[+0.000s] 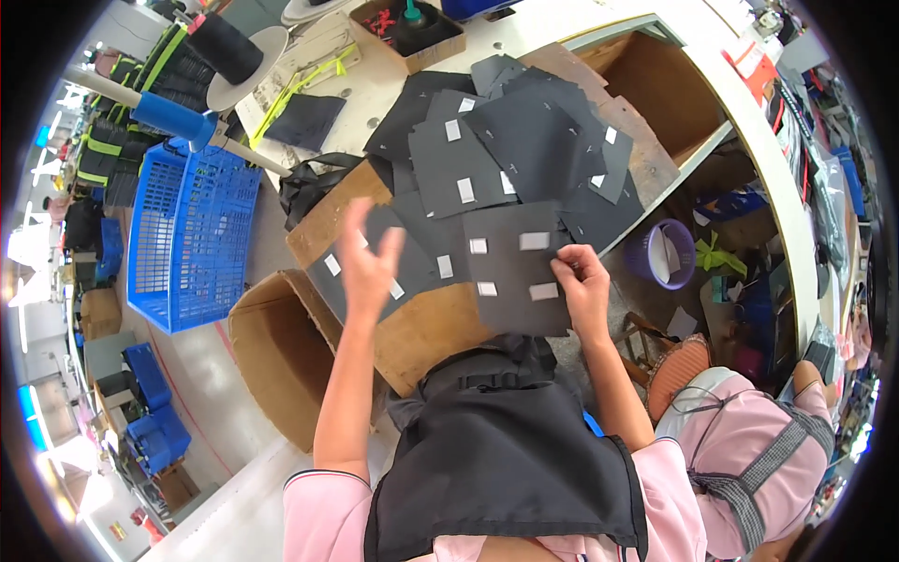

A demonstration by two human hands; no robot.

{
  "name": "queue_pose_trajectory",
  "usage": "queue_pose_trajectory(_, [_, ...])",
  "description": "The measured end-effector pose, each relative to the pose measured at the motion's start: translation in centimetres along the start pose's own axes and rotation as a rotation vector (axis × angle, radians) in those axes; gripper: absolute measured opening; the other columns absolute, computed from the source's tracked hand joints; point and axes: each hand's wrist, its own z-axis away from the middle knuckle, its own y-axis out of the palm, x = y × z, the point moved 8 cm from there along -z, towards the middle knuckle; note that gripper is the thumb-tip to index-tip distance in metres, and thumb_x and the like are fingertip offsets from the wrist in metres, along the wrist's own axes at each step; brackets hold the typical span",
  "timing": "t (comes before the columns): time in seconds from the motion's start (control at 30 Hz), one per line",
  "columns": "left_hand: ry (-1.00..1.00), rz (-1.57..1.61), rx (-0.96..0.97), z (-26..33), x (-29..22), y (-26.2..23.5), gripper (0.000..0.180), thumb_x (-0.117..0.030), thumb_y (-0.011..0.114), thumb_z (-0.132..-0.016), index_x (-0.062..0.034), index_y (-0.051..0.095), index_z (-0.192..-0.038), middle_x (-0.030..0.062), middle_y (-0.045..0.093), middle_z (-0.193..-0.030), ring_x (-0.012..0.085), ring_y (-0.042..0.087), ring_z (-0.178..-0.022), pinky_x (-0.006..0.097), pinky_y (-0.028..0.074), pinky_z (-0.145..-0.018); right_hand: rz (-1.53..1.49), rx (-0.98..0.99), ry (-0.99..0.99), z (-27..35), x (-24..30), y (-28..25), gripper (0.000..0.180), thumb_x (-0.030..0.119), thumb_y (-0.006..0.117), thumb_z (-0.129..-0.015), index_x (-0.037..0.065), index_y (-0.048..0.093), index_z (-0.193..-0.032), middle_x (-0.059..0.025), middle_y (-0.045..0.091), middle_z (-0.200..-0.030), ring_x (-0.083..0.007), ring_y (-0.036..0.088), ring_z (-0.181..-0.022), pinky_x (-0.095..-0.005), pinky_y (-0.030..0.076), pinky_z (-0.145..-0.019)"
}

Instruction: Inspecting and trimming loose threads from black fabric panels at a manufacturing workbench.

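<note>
My right hand [585, 288] pinches the right edge of a black fabric panel [508, 267] that bears several small white rectangular patches. Over another black panel [421, 245] with white patches hovers my left hand [370, 267], its fingers spread and nothing in them; it is slightly blurred. Beyond both hands lies a loose, overlapping heap of black panels [534, 131], some with white patches and some with small pale marks. The panels rest on a brown wooden board [426, 328] in front of my black apron [506, 440].
An open cardboard box [272, 347] stands left of the board, with a blue plastic basket [192, 234] beyond it. A black thread cone [225, 49] stands at the back left. A purple bin [660, 255] is at right, near a co-worker in pink [749, 440].
</note>
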Motion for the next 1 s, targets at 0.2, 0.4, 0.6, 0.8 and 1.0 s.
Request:
queue_pose_trajectory(0.2, [-0.201,0.483,0.937,3.7,-8.4,9.3,0.049,-0.031,0.071,-0.078,-0.0013,0.056,-0.115,0.0078,0.061,-0.106,0.0193,0.055,-0.1,0.033,0.043,-0.089,0.073,0.553,-0.021,1.0,5.6,3.1,0.016,0.0,0.065,-0.076,0.002,0.062,-0.092,-0.0024,0.062,-0.078,-0.0089,0.057,-0.071,-0.0253,0.046,-0.063])
queue_pose_trajectory(0.4, [-0.638,0.665,0.642,6.7,-6.7,8.2,0.035,-0.027,0.067,-0.083,0.0053,0.06,-0.095,0.006,0.063,-0.086,0.0111,0.057,-0.081,0.025,0.046,-0.074,0.596,-0.082,-0.571,3.6,12.0,0.4,0.03,0.004,0.065,-0.075,0.004,0.056,-0.104,-0.0092,0.06,-0.08,-0.0254,0.059,-0.066,-0.032,0.046,-0.058])
queue_pose_trajectory(0.6, [-0.604,0.724,0.481,6.8,-7.5,7.1,0.028,-0.024,0.06,-0.088,0.0032,0.06,-0.094,0.0041,0.062,-0.087,0.0101,0.055,-0.078,0.025,0.046,-0.07,0.562,0.123,-0.587,6.4,10.3,3.1,0.038,0.008,0.07,-0.069,0.008,0.056,-0.104,-0.009,0.054,-0.087,-0.0259,0.057,-0.068,-0.0334,0.045,-0.058])
queue_pose_trajectory(0.8, [-0.563,0.658,0.511,7.4,-7.7,6.7,0.024,-0.022,0.059,-0.089,0.0017,0.062,-0.096,0.0033,0.062,-0.085,0.0086,0.055,-0.076,0.023,0.045,-0.069,0.547,0.113,-0.624,6.0,10.7,3.1,0.028,0.001,0.069,-0.069,0.005,0.06,-0.096,-0.0109,0.055,-0.082,-0.0245,0.056,-0.061,-0.0315,0.045,-0.052])
queue_pose_trajectory(1.0, [-0.595,0.691,0.516,7.6,-8.1,6.3,0.023,-0.02,0.061,-0.088,0.0015,0.062,-0.096,0.0022,0.062,-0.087,0.0081,0.054,-0.078,0.024,0.044,-0.073,0.493,0.036,-0.664,6.4,10.6,2.3,0.028,0.006,0.071,-0.066,0.007,0.062,-0.092,-0.0065,0.055,-0.074,-0.024,0.055,-0.06,-0.0325,0.043,-0.053])
